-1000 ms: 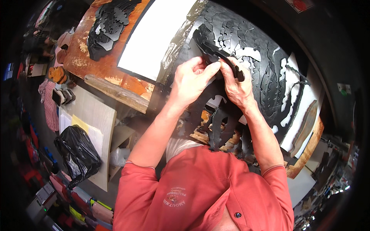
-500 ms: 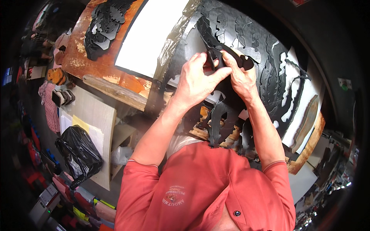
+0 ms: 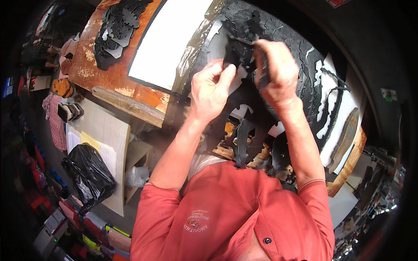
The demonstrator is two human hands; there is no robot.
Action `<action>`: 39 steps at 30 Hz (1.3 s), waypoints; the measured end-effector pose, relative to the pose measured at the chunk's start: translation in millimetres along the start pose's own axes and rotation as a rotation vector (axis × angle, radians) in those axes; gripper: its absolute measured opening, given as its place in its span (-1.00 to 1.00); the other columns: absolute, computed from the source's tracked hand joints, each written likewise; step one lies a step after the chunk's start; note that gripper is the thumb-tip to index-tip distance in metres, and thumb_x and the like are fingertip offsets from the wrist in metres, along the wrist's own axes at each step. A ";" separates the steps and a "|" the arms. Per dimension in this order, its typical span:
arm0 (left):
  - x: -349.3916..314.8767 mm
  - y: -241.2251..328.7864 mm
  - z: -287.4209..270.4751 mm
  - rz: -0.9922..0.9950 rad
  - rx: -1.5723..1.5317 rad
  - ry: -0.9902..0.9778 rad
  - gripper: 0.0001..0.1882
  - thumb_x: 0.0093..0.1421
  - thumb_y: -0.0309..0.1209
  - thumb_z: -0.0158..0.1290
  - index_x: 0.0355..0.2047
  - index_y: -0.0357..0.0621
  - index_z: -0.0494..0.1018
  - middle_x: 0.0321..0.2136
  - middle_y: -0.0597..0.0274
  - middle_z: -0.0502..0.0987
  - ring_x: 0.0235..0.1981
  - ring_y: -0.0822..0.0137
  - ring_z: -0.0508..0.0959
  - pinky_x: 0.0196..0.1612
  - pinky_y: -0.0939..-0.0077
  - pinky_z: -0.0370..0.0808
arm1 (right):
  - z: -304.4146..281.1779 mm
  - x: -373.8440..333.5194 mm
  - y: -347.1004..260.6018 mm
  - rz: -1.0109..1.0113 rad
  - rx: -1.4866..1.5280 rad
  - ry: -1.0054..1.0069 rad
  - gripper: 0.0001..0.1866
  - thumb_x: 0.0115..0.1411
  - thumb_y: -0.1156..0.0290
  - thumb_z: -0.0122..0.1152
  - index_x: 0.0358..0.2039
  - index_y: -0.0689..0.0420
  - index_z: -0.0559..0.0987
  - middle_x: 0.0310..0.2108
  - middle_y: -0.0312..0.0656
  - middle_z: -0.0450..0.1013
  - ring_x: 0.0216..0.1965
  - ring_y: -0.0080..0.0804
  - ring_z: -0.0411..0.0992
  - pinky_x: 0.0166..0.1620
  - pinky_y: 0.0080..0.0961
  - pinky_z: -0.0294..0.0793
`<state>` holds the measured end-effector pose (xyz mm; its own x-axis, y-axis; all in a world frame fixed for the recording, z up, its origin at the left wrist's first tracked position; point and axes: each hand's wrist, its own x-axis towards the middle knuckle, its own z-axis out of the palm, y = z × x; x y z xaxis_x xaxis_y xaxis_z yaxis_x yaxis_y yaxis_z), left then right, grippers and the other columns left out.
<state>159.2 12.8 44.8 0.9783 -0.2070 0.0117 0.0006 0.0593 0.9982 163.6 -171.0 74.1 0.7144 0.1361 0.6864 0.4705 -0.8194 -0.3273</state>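
A black sheet of leather-like material [image 3: 300, 65], scored with many wavy cut outlines, covers the table in front of me. Fingers and thumb of my left hand [image 3: 210, 90] pinch a black cut piece [image 3: 233, 53] at its lower end. To its right, my right hand [image 3: 281, 71] is closed and raised, with dark material showing beside its fingers. Motion blurs this hand, and whether it grips the same piece or another is unclear. Jagged black strips [image 3: 244, 139] hang down off the sheet's near edge, close to my body.
A pile of black cut pieces [image 3: 115, 37] lies on the worn wooden table at far left, beside a white board [image 3: 159, 45]. A wooden bar [image 3: 126, 106] runs along the near edge. A curved wooden piece [image 3: 345, 141] lies at right. A black plastic bag [image 3: 89, 174] sits on the lower-left surface.
My hands have moved apart. The right has risen and turned over, while the left has drawn slightly down and left, with a black piece in its fingers.
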 end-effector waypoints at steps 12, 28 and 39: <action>6.5 5.5 -11.6 0.119 0.196 -0.043 -0.71 0.47 -0.45 0.06 -0.41 -0.38 0.45 -0.47 0.20 0.40 -0.47 0.45 0.36 -0.38 0.47 0.34 | 15.9 -18.1 1.0 0.205 0.416 -0.263 -0.47 0.15 0.43 0.53 0.13 0.21 0.58 -0.21 -0.06 0.53 -0.21 -0.10 0.51 -0.16 -0.26 0.54; 10.3 0.5 -23.1 0.274 0.340 -0.172 -0.84 0.45 -0.53 0.06 -0.26 -0.40 0.56 -0.34 -0.03 0.52 -0.41 0.17 0.48 -0.29 0.39 0.45 | 13.7 -13.5 19.9 0.712 0.586 -0.067 -0.68 0.43 0.20 0.30 -0.21 0.26 0.71 -0.49 -0.31 0.59 -0.47 -0.55 0.48 -0.35 -0.47 0.50; 10.4 -15.9 -49.8 -0.089 -0.118 0.095 -0.61 0.61 -0.30 -0.13 0.03 -0.45 0.54 -0.15 -0.08 0.66 -0.10 0.19 0.72 0.03 0.32 0.71 | -121.1 -12.1 119.1 0.933 0.329 0.835 -0.63 0.46 0.15 0.31 -0.26 0.26 0.74 -0.36 -0.21 0.68 -0.36 -0.51 0.61 -0.24 -0.52 0.58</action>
<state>179.7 58.3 26.2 0.9884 -0.1237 -0.0880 0.1075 0.1605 0.9812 148.2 -337.6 105.5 0.3581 -0.8938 0.2700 0.1623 -0.2252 -0.9607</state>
